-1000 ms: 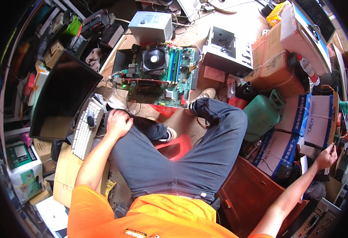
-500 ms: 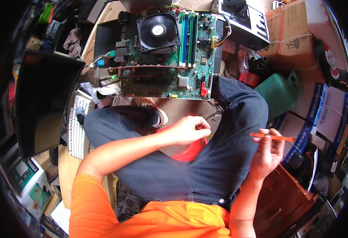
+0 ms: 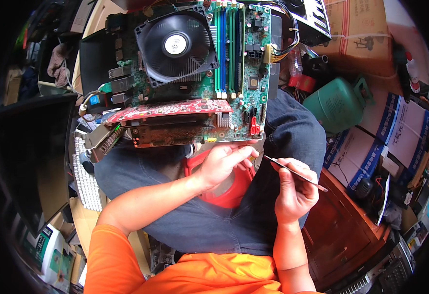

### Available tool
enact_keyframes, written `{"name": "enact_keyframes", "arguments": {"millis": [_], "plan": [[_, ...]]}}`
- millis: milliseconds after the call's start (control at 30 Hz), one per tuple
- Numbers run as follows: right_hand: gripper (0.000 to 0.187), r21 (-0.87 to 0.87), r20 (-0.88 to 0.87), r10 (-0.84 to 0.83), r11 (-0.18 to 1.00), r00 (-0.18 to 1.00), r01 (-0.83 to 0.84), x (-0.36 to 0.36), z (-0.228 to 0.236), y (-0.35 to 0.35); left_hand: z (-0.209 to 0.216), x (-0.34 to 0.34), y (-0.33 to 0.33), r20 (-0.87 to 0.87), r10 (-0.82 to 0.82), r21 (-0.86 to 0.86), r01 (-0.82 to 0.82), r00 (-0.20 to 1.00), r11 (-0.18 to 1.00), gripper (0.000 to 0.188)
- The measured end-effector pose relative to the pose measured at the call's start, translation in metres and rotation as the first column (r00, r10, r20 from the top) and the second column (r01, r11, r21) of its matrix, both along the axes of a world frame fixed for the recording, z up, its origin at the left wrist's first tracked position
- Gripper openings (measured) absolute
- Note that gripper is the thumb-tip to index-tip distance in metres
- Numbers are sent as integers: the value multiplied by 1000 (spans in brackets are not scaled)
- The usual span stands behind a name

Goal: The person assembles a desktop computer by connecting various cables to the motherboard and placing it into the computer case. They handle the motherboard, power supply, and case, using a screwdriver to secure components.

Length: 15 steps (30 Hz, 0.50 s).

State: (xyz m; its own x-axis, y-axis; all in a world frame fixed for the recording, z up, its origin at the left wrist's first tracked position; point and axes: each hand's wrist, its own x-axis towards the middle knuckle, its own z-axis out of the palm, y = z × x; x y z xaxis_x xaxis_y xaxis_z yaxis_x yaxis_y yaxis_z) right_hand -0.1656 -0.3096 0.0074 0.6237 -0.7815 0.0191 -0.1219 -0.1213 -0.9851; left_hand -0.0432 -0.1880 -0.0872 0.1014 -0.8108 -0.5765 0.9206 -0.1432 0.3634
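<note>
A green motherboard (image 3: 195,132) faces me just beyond my knees, with a large black cooling fan (image 3: 175,45) on it. Slots holding green and blue memory modules (image 3: 228,54) run beside the fan. A red graphics card (image 3: 170,110) stands in the board's lower part. Close by the board's near edge, my left hand (image 3: 224,164) is closed, thumb against curled fingers; whatever they pinch is too small to make out. To its right, my right hand (image 3: 296,191) grips slim pointed tweezers (image 3: 300,176), tip aimed left toward the left hand's fingertips.
A dark monitor (image 3: 31,161) and white keyboard (image 3: 87,179) are at the left. On the right stand a green gas cylinder (image 3: 334,105), blue-and-white boxes (image 3: 356,157) and a reddish-brown wooden cabinet (image 3: 341,230). A red stool (image 3: 226,193) shows between my legs.
The motherboard appears larger and lower in view. My left hand has moved up to its near edge. My right hand has come left with the tweezers, now tilted with the tip toward the left hand.
</note>
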Motion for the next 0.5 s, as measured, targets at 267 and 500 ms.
{"name": "enact_keyframes", "arguments": {"millis": [267,500], "plan": [[24,-375,-249,97,908,964,-188,16,-7,9,1,-2,-1,-43,83,-50,-85,996,995,32],[26,-469,-316,39,862,948,-192,25,-11,12,4,6,-3,-140,45,-142,-65,989,988,43]]}}
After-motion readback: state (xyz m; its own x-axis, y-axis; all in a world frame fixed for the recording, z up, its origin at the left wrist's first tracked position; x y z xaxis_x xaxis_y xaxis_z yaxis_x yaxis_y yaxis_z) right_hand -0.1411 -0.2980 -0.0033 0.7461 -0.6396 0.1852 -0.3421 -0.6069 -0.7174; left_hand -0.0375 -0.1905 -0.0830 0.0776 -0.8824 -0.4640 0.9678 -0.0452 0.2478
